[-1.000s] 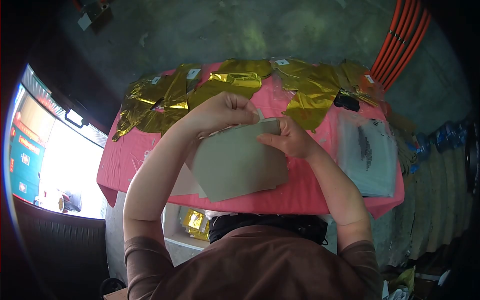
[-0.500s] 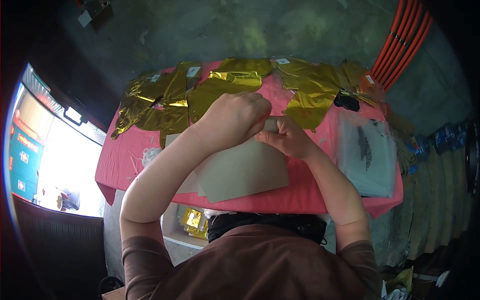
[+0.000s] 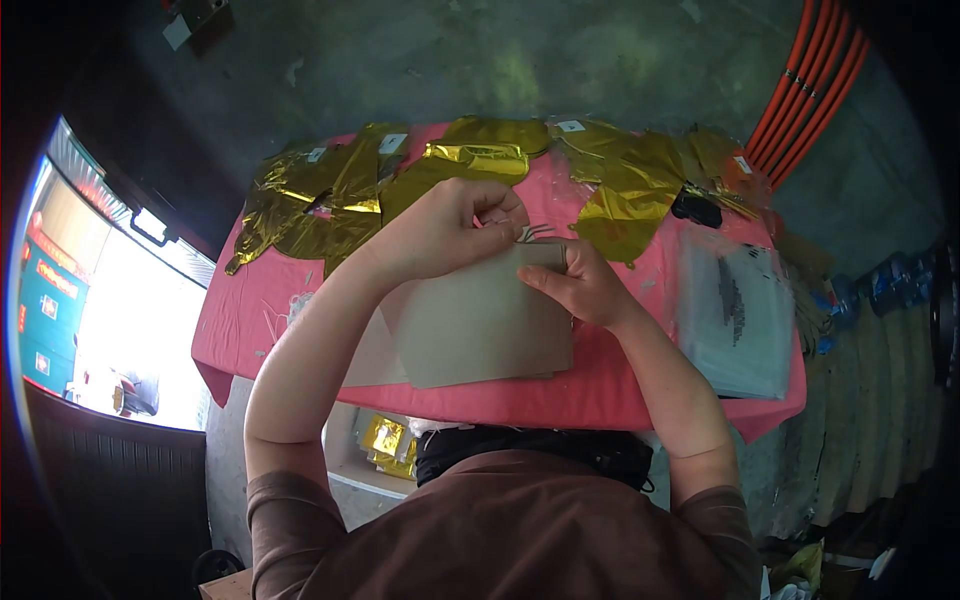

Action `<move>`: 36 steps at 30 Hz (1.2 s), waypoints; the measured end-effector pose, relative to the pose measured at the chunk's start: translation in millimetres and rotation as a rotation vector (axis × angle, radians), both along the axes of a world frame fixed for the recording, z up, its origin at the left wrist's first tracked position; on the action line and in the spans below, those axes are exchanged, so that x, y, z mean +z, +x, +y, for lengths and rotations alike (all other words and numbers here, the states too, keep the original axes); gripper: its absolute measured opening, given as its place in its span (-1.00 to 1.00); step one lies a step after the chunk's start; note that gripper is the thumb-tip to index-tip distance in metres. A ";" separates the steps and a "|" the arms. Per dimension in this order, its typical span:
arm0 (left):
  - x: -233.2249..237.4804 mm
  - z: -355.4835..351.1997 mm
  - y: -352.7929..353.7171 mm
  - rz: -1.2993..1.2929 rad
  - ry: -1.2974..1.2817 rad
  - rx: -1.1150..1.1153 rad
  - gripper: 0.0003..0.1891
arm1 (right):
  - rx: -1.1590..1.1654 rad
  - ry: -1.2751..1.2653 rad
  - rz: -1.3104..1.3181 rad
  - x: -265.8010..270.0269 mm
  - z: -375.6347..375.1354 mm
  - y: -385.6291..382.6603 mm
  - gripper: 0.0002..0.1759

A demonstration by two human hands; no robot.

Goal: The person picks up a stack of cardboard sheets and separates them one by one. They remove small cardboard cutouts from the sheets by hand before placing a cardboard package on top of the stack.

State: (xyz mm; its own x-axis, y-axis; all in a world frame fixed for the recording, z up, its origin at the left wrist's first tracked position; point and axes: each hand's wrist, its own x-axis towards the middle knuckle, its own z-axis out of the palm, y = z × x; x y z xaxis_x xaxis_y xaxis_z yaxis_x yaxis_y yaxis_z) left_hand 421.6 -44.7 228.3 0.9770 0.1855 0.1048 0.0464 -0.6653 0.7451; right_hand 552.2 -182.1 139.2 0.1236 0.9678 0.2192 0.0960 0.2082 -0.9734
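Note:
A small stack of grey cardboard sheets (image 3: 480, 325) stands tilted in front of me over the table. My right hand (image 3: 580, 287) grips its upper right corner, thumb on the near face and fingers behind. At the top edge my left hand (image 3: 465, 228) is curled, its thumb and fingertips closed at the sheets' edge. Several sheet corners (image 3: 538, 233) show fanned apart between the two hands. The left fingertips are partly hidden, so how many sheets they pinch cannot be made out.
Gold foil pieces (image 3: 625, 185) lie along the far side of the pink-covered table (image 3: 620, 375). A pile of clear plastic bags (image 3: 735, 320) is at the right, with a black object (image 3: 695, 203) behind it. White strings (image 3: 298, 305) lie at the left. Below is a box (image 3: 352, 455) with gold packets.
The sheets' top edge has come into view and their corners are fanned apart. My left hand has shifted slightly left and turned. My right hand keeps its grip, slightly lower.

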 end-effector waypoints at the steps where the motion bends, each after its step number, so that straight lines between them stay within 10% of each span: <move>1: 0.7 -0.2 -0.5 -0.001 0.000 0.001 -0.89 | 0.001 0.000 -0.001 2.0 -0.6 -0.4 -0.88; 12: 1.3 -6.5 2.7 -0.130 0.646 -0.066 -0.95 | -0.051 0.016 -0.132 6.1 -1.0 -4.1 -0.85; 36: -1.2 3.2 -14.6 -0.016 0.139 -0.017 -0.90 | -0.104 0.053 -0.095 3.6 -9.7 -11.2 -0.86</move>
State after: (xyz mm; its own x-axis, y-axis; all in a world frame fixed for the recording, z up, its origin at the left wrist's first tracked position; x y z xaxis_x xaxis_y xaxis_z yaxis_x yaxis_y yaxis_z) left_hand 407.0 -41.6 227.1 0.9778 0.1519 0.1442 0.0231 -0.7625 0.6465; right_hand 541.0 -191.8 142.8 0.1988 0.9375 0.2855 0.2113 0.2435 -0.9466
